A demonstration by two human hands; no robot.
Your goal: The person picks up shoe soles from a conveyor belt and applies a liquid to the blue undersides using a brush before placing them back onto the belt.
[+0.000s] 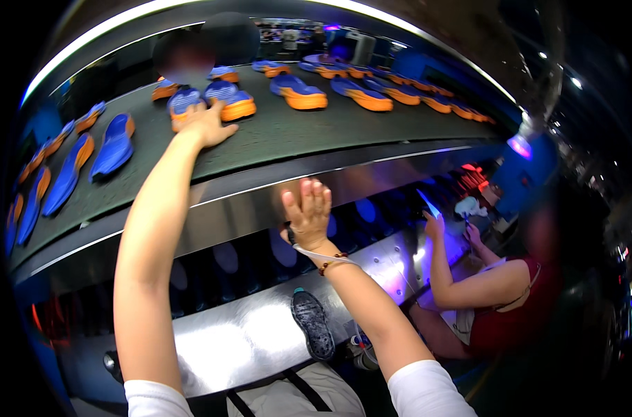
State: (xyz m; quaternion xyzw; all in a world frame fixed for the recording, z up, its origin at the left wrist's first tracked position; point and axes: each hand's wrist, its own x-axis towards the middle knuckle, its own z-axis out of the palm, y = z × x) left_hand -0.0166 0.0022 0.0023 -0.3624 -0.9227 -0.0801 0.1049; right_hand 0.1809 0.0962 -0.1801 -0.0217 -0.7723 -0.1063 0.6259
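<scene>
My left hand (pixel 206 126) reaches onto the dark green conveyor belt (pixel 260 139), fingers spread, at the near end of a blue and orange shoe sole (pixel 184 101). The fingers overlap this sole; no grip on it shows. Just right of it lies another blue and orange sole (pixel 230 101). My right hand (pixel 308 214) is raised before the metal side rail (pixel 246 201), fingers stretched upward and nothing visible in them. A white strap and a beaded bracelet circle that wrist, with a small dark piece near the thumb. Below, a black sole (pixel 312 325) lies on the metal ledge (pixel 232 340).
More blue and orange soles (pixel 298 92) line the belt to both sides. Under the rail, dark-shadowed soles (pixel 285 247) stand in a row. At right sits a co-worker in red (pixel 500 299), holding a thin bright-edged object. A lamp (pixel 521 142) glows purple beyond.
</scene>
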